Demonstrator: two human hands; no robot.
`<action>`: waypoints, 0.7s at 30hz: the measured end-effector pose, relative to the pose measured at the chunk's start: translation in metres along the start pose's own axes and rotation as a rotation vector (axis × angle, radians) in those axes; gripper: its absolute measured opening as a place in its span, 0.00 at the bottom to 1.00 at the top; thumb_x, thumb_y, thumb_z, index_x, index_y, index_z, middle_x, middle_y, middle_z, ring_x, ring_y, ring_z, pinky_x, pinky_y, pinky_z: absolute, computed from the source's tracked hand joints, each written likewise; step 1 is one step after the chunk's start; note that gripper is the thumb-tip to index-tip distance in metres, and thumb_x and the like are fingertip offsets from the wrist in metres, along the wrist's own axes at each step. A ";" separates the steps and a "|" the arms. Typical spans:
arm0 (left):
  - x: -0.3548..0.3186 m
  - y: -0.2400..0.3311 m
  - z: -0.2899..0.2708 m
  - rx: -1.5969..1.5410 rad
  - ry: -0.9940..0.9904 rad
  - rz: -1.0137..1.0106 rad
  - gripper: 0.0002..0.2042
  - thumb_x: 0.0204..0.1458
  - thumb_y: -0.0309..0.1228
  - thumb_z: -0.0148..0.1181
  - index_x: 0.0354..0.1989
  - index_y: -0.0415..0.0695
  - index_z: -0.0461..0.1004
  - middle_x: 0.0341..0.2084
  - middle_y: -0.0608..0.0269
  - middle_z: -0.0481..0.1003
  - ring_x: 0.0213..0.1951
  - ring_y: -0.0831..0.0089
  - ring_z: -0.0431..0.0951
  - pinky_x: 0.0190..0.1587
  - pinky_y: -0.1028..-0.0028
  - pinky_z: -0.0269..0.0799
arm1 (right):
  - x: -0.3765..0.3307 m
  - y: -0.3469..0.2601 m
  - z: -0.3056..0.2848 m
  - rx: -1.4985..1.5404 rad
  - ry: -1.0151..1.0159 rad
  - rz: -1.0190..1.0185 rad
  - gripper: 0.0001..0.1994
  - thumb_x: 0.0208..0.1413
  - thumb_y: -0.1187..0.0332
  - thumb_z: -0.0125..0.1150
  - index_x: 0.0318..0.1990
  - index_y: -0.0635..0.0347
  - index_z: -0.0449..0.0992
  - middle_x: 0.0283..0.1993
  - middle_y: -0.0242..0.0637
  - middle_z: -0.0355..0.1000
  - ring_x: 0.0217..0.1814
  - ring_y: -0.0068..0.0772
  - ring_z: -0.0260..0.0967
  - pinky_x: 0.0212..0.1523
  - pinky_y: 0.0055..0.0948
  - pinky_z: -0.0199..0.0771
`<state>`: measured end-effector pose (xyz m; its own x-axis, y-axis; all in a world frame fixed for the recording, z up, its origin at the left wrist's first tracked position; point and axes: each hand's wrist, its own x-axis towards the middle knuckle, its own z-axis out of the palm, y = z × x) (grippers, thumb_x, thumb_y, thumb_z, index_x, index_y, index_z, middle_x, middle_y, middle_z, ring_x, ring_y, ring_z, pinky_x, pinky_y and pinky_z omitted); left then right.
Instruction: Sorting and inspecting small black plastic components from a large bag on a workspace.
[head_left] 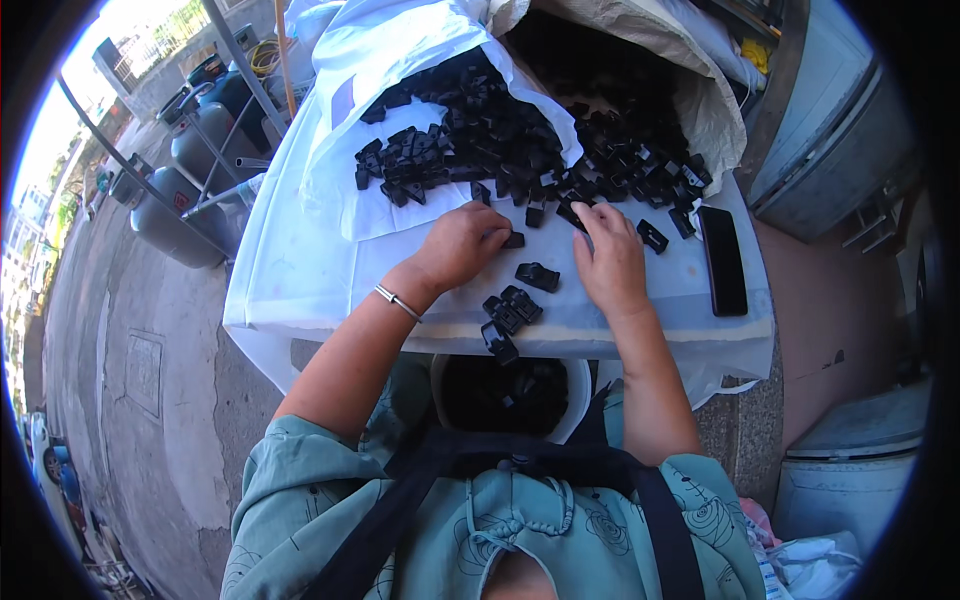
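My left hand, with a bracelet on its wrist, is closed at the table's middle. Its thumb and fingertips pinch a small black plastic part. To the right, my right hand has its fingertips on another black plastic piece at the near edge of the heap. Between my forearms several loose black parts lie near the table's front edge, with a single part just beyond them. The big pile of black parts spills toward me from two open sacks.
A white sack and a beige sack lie at the back of the sheet-covered table. A dark phone rests at the right. Below the front edge stands a white bucket holding black parts. Grey gas cylinders stand to the left.
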<state>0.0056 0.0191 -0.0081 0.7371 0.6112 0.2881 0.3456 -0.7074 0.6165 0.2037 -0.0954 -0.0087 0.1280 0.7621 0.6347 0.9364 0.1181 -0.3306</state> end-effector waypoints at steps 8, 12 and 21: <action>-0.020 0.031 -0.014 0.108 0.081 -0.187 0.14 0.53 0.34 0.59 0.45 0.42 0.75 0.36 0.49 0.75 0.35 0.50 0.77 0.39 0.60 0.74 | -0.008 -0.012 -0.004 -0.140 -0.188 -0.076 0.15 0.48 0.81 0.58 0.44 0.61 0.77 0.41 0.42 0.69 0.42 0.43 0.70 0.45 0.37 0.72; -0.016 0.042 0.000 0.155 -0.004 -0.299 0.15 0.52 0.38 0.60 0.44 0.43 0.75 0.35 0.50 0.76 0.33 0.51 0.77 0.37 0.60 0.74 | -0.010 -0.015 -0.005 0.157 -0.197 -0.149 0.15 0.48 0.81 0.58 0.44 0.60 0.77 0.41 0.41 0.69 0.44 0.43 0.70 0.46 0.36 0.71; -0.015 0.024 0.013 0.179 0.074 -0.023 0.10 0.49 0.36 0.62 0.38 0.48 0.77 0.31 0.55 0.74 0.35 0.54 0.77 0.38 0.61 0.74 | -0.007 -0.025 -0.003 -0.010 -0.207 -0.160 0.16 0.50 0.76 0.60 0.49 0.59 0.76 0.41 0.42 0.69 0.44 0.43 0.70 0.43 0.35 0.73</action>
<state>0.0103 -0.0121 -0.0073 0.6855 0.6474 0.3330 0.4642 -0.7411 0.4851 0.1806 -0.1061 -0.0028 -0.0907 0.8484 0.5215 0.9425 0.2423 -0.2303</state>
